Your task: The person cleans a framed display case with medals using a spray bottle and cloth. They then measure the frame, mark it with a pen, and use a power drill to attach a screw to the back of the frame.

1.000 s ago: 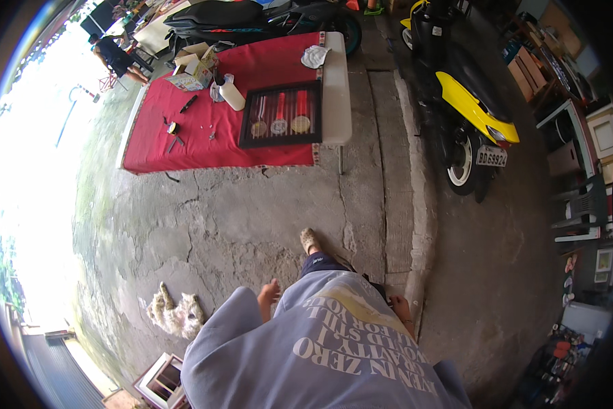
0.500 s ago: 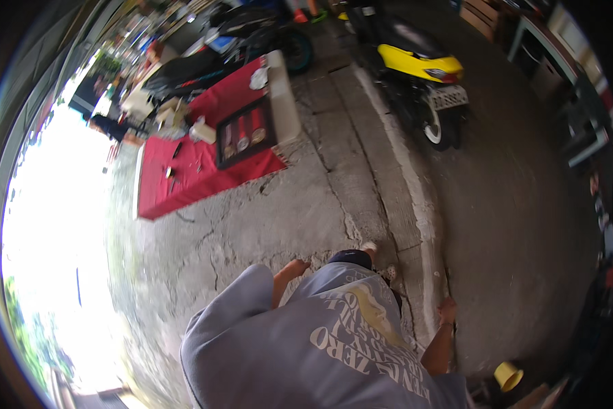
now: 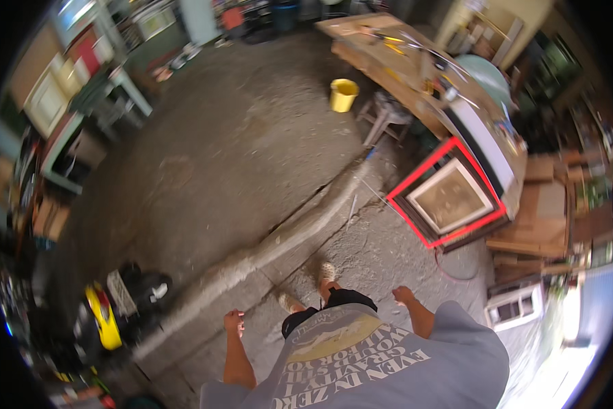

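My left hand (image 3: 234, 322) hangs out beside my body over the raised concrete edge, its fingers curled in and nothing visible in them. On the other side my right hand (image 3: 403, 294) is held away from my hip, fingers closed, with no object showing. Neither hand touches anything. Nearest to the right hand, a picture frame (image 3: 396, 195) with a bright red edge, a dark border and a pale inner frame leans against the end of a wooden workbench (image 3: 381, 65). Hand tools (image 3: 395, 48) lie scattered on the bench top.
A yellow bucket (image 3: 344, 95) and a stool (image 3: 381, 121) stand by the bench. A curved concrete ridge (image 3: 245, 264) crosses the floor ahead of my feet. Low at left is a yellow and black scooter (image 3: 102, 320). Wooden boards (image 3: 538, 211) and a white frame (image 3: 514, 308) stack at right.
My view has swung far round to the right, from the red-covered table and motorbikes to the workbench and red-edged frame. Both hands stay apart from objects.
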The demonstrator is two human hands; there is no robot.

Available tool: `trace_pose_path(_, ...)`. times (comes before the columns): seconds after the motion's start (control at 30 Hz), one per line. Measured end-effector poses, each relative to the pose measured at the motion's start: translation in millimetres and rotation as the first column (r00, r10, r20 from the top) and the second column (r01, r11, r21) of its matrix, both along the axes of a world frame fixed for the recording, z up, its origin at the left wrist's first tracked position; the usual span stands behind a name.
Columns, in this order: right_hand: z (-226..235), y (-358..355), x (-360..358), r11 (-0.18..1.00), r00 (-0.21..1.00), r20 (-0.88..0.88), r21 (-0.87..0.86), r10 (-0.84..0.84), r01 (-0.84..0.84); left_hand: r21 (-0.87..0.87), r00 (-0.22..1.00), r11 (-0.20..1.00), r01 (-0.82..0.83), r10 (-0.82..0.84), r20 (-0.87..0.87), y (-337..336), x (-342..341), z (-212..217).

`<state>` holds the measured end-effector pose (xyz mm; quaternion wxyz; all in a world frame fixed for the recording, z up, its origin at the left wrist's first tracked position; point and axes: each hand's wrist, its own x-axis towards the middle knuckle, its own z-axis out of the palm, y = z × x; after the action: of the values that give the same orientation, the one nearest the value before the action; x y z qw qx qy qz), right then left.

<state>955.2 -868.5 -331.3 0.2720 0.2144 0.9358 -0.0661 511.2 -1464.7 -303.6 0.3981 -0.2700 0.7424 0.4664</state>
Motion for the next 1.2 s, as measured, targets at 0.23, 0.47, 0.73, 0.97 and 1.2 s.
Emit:
trace_pose_path(0.23,-51,-137,45,0.642,0.811,0.276,-0.502,-0.516,0.579,-0.108,0.831,0.848,0.519,-0.53,-0.167,143,-81,33)
trace_pose_path(0.47,-93,-121,38,0.353,0.452,0.01,-0.609,-0.892,0.71,0.027,0.502,0.504,0.863,-0.863,0.063,371,-32,17)
trace_pose_path(0.73,-2,43,36,-0.214,-0.228,0.077,-0.713,-0.97,0.667,0.158,0.291,0.254,0.954,-0.909,-0.298,578,5,74)
trace_pose_path(0.97,82,88,15,-0.271,-0.453,-0.088,-0.695,-0.887,0.666,0.087,0.125,0.12,0.989,-0.991,-0.046,610,-65,-3)
trace_pose_path(1.2,105,-10,-8,-0.491,-0.511,0.146,-0.584,-0.847,0.646,-0.076,-0.01,-0.007,0.997,-0.999,-0.041,693,-103,-43)
